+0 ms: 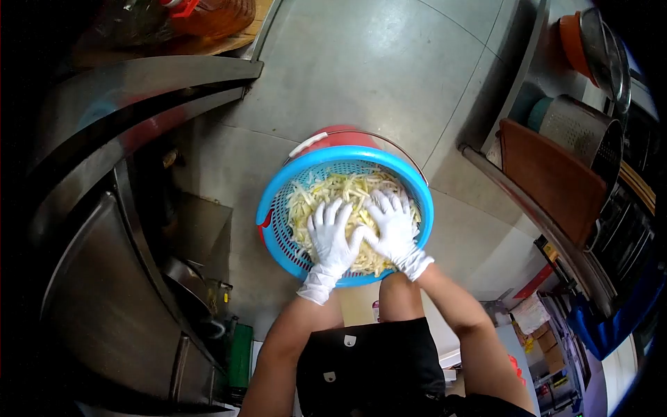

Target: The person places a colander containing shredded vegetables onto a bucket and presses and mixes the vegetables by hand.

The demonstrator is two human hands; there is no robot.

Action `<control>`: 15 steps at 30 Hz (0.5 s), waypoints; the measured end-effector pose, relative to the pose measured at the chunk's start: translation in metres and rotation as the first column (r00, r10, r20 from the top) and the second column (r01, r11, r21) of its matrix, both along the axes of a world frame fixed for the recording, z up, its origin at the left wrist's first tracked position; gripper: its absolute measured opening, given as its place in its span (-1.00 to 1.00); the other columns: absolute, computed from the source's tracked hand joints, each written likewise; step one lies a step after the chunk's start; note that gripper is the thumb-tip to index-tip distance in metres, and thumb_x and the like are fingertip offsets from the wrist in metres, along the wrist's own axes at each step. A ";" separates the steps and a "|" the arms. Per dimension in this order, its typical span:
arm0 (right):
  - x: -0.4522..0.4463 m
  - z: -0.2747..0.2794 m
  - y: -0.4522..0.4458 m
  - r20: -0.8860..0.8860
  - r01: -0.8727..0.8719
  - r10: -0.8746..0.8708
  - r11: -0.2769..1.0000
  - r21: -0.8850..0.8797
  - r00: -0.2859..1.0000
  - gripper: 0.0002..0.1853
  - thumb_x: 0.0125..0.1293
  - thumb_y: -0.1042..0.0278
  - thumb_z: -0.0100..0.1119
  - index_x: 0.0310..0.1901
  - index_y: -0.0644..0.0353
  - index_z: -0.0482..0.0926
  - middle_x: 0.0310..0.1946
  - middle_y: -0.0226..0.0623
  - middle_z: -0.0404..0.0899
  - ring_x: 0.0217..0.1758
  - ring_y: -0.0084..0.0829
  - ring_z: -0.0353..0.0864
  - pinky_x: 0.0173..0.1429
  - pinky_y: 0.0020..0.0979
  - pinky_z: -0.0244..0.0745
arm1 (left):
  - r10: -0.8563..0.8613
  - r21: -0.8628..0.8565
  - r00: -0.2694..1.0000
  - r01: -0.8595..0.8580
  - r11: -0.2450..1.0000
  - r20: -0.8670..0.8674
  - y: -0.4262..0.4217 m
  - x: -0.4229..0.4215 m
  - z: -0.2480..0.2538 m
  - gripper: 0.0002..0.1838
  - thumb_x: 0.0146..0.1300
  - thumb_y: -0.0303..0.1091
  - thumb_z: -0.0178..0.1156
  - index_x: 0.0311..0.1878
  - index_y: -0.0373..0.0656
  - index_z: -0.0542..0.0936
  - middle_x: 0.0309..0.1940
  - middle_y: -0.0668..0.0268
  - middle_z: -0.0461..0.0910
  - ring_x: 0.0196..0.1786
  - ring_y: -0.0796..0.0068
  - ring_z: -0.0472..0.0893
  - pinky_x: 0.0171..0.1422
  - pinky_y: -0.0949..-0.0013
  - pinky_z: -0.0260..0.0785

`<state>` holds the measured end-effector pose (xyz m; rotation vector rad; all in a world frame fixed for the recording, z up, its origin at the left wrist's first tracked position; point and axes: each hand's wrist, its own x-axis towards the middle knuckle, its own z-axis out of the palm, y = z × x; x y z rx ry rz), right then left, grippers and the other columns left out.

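Observation:
A blue plastic colander basket [278, 240] holds a heap of pale, shredded vegetable strips [337, 186], whitish to yellow-green. It rests on top of a red bucket [340, 137], whose wire handle with a white grip shows behind the rim. My left hand [330, 236], in a white glove, lies on the strips with its fingers spread. Beside it my right hand [392, 226], gloved the same way, also presses on the heap with fingers apart. The two thumbs meet or nearly meet in the middle. Strips under the palms are hidden.
Grey tiles cover the floor [354, 69]. Steel counter units [104, 292] stand at the left, with a bottle of reddish liquid [215, 21] at the upper left. Along the right runs a steel shelf holding a brown board [549, 181] and a perforated metal container [577, 132].

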<state>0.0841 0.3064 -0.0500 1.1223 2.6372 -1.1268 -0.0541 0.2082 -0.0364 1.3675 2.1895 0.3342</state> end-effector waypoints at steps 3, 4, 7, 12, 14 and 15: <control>-0.004 -0.001 -0.015 -0.043 0.108 -0.105 0.992 0.069 0.994 -0.45 0.12 -0.07 0.22 0.08 0.11 0.58 0.18 -0.07 0.45 0.27 -0.01 0.34 0.36 0.21 0.09 | 0.073 0.074 0.996 -0.069 0.995 -0.057 -0.001 0.005 -0.013 -0.56 0.23 -0.04 0.12 0.09 -0.05 0.60 0.17 0.19 0.50 0.25 0.00 0.38 0.35 -0.07 0.12; -0.007 -0.005 -0.016 -0.053 0.140 -0.135 0.986 0.093 0.989 -0.47 0.10 -0.05 0.24 0.05 0.10 0.59 0.14 -0.09 0.46 0.23 -0.04 0.36 0.32 0.17 0.13 | 0.094 0.091 0.993 -0.087 0.992 -0.070 0.000 0.005 -0.018 -0.59 0.23 -0.06 0.11 0.06 -0.05 0.61 0.15 0.20 0.52 0.24 0.01 0.40 0.34 -0.06 0.14; -0.018 -0.015 -0.015 -0.120 0.218 -0.201 0.965 0.144 0.972 -0.54 0.04 0.00 0.27 -0.06 0.08 0.62 0.02 -0.19 0.50 0.10 -0.14 0.42 0.15 0.04 0.24 | 0.106 0.130 0.989 -0.092 0.987 -0.106 0.008 -0.003 -0.029 -0.69 0.25 -0.18 0.08 -0.05 -0.09 0.65 0.02 0.22 0.58 0.15 0.07 0.47 0.25 0.02 0.23; -0.033 -0.035 -0.006 -0.185 0.269 -0.237 0.948 0.172 0.954 -0.64 -0.03 0.05 0.28 -0.23 0.07 0.63 -0.13 -0.29 0.53 -0.07 -0.23 0.46 -0.05 -0.06 0.32 | 0.091 0.137 0.987 -0.073 0.988 -0.135 0.019 -0.016 -0.044 -0.74 0.27 -0.24 0.08 -0.11 -0.10 0.66 -0.11 0.25 0.59 0.04 0.12 0.51 0.16 0.07 0.29; -0.037 -0.038 -0.004 -0.192 0.274 -0.239 0.945 0.180 0.952 -0.67 -0.05 0.06 0.28 -0.29 0.07 0.63 -0.17 -0.31 0.53 -0.12 -0.24 0.46 -0.09 -0.07 0.33 | 0.080 0.142 0.988 -0.061 0.988 -0.130 0.022 -0.021 -0.047 -0.75 0.28 -0.22 0.07 -0.13 -0.10 0.65 -0.16 0.25 0.58 -0.02 0.13 0.51 0.10 0.07 0.30; -0.039 -0.040 -0.001 -0.184 0.270 -0.236 0.945 0.183 0.954 -0.69 -0.06 0.08 0.28 -0.31 0.07 0.62 -0.19 -0.31 0.53 -0.13 -0.22 0.46 -0.09 -0.07 0.34 | 0.080 0.146 0.988 -0.060 0.988 -0.133 0.025 -0.024 -0.051 -0.75 0.28 -0.22 0.06 -0.14 -0.10 0.65 -0.17 0.25 0.58 -0.03 0.13 0.51 0.09 0.07 0.30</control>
